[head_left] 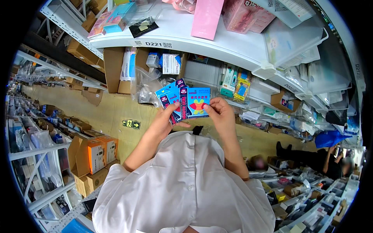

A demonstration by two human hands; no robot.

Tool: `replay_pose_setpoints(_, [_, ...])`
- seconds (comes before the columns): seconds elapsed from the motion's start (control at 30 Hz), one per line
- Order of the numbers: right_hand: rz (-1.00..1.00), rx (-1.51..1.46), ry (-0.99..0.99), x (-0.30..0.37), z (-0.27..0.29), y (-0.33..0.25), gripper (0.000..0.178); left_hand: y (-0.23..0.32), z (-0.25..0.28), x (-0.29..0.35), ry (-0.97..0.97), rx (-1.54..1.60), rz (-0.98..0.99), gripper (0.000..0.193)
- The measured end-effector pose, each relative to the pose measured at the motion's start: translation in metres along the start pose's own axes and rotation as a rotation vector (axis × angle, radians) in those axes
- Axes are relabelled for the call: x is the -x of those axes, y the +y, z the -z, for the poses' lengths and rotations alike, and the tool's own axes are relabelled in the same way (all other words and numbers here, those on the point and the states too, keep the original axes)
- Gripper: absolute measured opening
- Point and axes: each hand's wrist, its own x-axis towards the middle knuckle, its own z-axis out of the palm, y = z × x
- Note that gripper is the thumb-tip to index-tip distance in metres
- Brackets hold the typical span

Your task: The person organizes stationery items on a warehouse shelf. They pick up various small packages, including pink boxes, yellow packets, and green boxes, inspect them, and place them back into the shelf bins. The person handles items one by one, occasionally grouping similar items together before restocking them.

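Note:
Several small flat blue packets with dark and pink side panels are fanned out in front of my chest. My left hand (165, 118) grips the left-hand packets (171, 95), thumb on top and fingers beneath. With thumb and fingers my right hand (220, 110) pinches the right edge of the front packet (198, 101), which bears a red and yellow picture. This front packet overlaps the others. Just beyond the packets, an open cardboard box (112, 73) on the lower shelf holds clear plastic bags (147, 87) and small blue and white boxes (171, 64).
A white shelf (171, 23) carries a pink box (207, 19) and other packages. Teal and yellow packs (235, 83) lie below it. On the left, orange boxes (101, 153) stand in a carton by racks. Another person (330, 163) is far right in the aisle.

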Motion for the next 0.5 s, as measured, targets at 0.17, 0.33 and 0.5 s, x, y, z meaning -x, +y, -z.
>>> replay_pose_setpoints(0.17, [-0.056,-0.025,-0.002,-0.002,0.005,-0.007,0.018,0.002,-0.009,0.008,0.003,-0.163,-0.061,0.040])
replay_pose_setpoints(0.33, [-0.101,-0.062,-0.012,-0.003,0.004,-0.015,0.020,0.001,-0.004,0.006,0.023,-0.125,-0.049,0.039])
replay_pose_setpoints(0.5, [-0.118,-0.045,-0.008,-0.003,0.005,-0.018,0.027,0.006,-0.003,0.006,0.047,-0.140,-0.038,0.039])
